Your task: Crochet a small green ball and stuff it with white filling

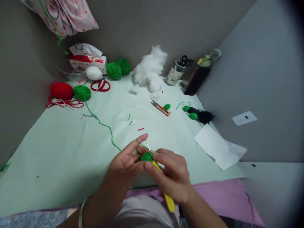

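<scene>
Near the table's front edge, my left hand [127, 161] pinches a small green crochet piece [146, 156], its index finger stretched out with green yarn [110, 132] over it. That strand runs back to a green ball [82, 92] at the left. My right hand [173, 171] is closed around a crochet hook with a yellow handle [169, 202]. The hook's metal tip points up and away, just behind the green piece. Fingers cover part of both the piece and the handle.
Back left hold red yarn [62, 90], red-handled scissors [100, 85] and a tissue box [88, 63]. White stuffing [152, 69] lies at the back; orange snips [161, 109] mid-table. Right: a cup [174, 74], bottle [204, 60], black yarn [204, 116] and white paper [219, 147].
</scene>
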A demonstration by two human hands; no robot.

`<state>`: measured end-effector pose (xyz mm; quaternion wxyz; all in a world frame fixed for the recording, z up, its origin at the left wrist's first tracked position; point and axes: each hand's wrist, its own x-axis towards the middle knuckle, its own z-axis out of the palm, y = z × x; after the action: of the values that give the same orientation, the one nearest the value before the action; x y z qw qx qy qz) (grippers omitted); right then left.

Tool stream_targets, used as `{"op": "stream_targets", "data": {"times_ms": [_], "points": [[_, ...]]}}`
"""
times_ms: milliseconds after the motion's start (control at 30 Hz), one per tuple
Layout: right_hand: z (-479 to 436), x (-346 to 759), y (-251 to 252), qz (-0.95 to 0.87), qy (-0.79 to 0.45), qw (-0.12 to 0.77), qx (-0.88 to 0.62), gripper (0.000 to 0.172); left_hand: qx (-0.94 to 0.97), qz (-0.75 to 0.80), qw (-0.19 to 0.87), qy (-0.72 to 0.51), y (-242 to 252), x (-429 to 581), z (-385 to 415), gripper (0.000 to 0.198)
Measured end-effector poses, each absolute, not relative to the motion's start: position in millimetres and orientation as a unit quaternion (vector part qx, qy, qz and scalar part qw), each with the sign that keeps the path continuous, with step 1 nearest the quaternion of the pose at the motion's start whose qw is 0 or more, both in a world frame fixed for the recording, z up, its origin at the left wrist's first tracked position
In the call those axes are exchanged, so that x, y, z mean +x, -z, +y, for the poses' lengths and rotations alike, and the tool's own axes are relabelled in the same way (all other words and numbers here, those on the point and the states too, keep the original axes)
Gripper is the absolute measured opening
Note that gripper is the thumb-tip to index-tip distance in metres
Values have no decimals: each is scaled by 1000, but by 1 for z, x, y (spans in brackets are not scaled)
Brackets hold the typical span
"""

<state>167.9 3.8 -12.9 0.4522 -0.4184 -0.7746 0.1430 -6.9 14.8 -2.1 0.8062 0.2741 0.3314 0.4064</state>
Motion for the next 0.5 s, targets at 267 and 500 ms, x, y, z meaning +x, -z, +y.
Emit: {"op": "stream_targets", "data": {"times_ms": [267, 500], "points": [[11, 180, 2, -689, -295, 561, -352, 27, 256, 283, 841, -383, 10, -18, 39, 81], [13, 191, -5, -616, -369, 580, -385, 20, 373, 323, 785, -376, 6, -29, 44, 69]]}}
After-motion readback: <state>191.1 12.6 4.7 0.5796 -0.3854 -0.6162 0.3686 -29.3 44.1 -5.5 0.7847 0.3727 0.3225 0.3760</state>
